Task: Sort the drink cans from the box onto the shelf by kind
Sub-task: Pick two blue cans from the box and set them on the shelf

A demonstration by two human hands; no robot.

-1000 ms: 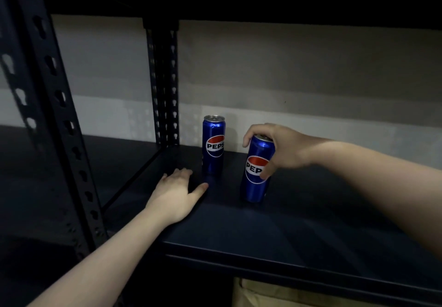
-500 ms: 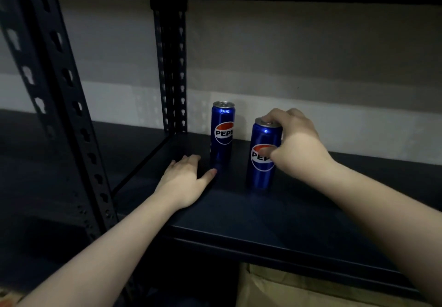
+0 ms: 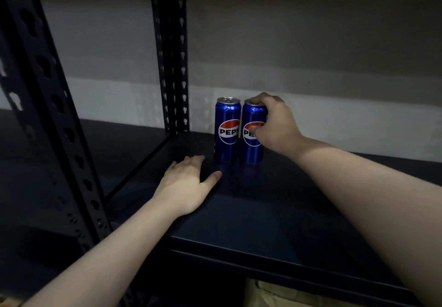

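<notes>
Two slim blue Pepsi cans stand upright side by side at the back of the dark shelf board [image 3: 263,215]. The left can [image 3: 227,130] stands free. My right hand [image 3: 275,124] grips the right can [image 3: 251,148] around its top and side, covering part of the logo. The two cans are nearly touching. My left hand [image 3: 186,182] lies flat, palm down, on the shelf in front of the left can, fingers spread, holding nothing.
A perforated dark metal upright [image 3: 172,62] stands just left of the cans at the back, and another upright [image 3: 47,115] rises at the front left. A brown cardboard box [image 3: 275,294] shows below the shelf's front edge. A pale wall runs behind.
My right hand has slid the right can back and left until it stands close beside the left can. My left hand has stayed flat on the shelf.
</notes>
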